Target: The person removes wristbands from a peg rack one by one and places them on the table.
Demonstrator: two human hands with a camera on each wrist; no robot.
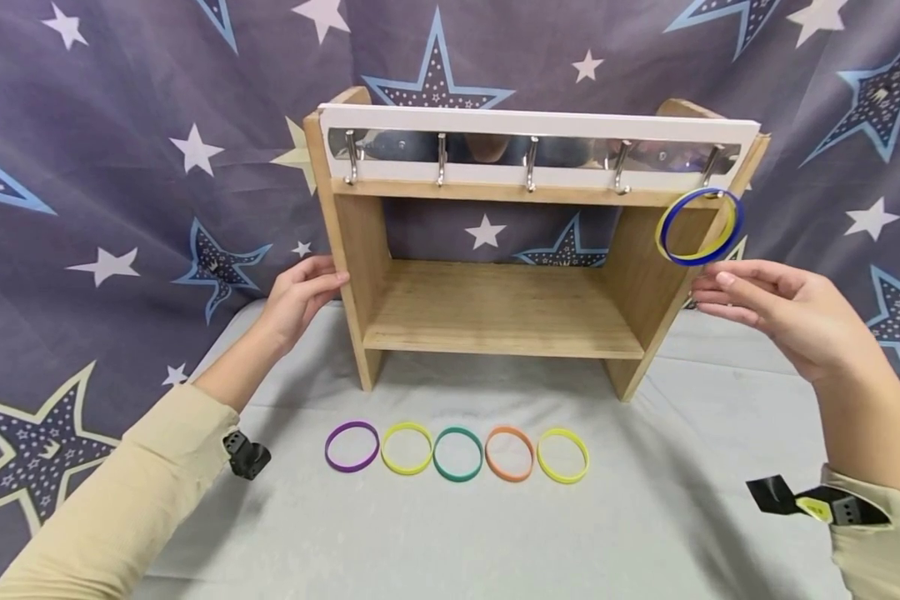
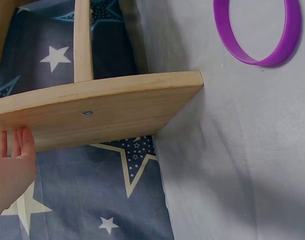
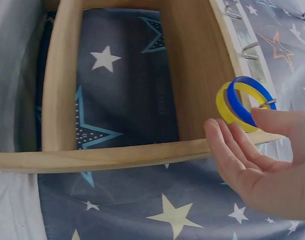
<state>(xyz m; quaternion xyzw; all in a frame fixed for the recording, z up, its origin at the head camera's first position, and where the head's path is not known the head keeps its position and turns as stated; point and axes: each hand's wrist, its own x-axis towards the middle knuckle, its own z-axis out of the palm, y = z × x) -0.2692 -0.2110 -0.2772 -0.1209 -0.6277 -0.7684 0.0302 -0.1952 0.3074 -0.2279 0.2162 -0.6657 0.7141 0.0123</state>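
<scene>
A blue wristband (image 1: 740, 223) and a yellow wristband (image 1: 658, 237) hang together from the rightmost hook (image 1: 712, 162) of a wooden shelf (image 1: 495, 308). Just below them is my right hand (image 1: 787, 312), thumb and fingers apart. In the right wrist view, the thumb of that hand (image 3: 270, 170) overlaps the edge of the blue band; whether it touches cannot be told. My left hand (image 1: 297, 296) rests its extended fingers against the shelf's left side panel (image 2: 107, 112), holding nothing.
On the grey cloth (image 1: 450, 533) in front of the shelf lies a row of wristbands: purple (image 1: 327, 450), yellow (image 1: 385, 454), teal (image 1: 437, 458), orange (image 1: 488, 457) and another yellow (image 1: 587, 458). Several metal hooks (image 1: 531, 162) line the white rail. A star-patterned curtain (image 1: 142, 75) hangs behind.
</scene>
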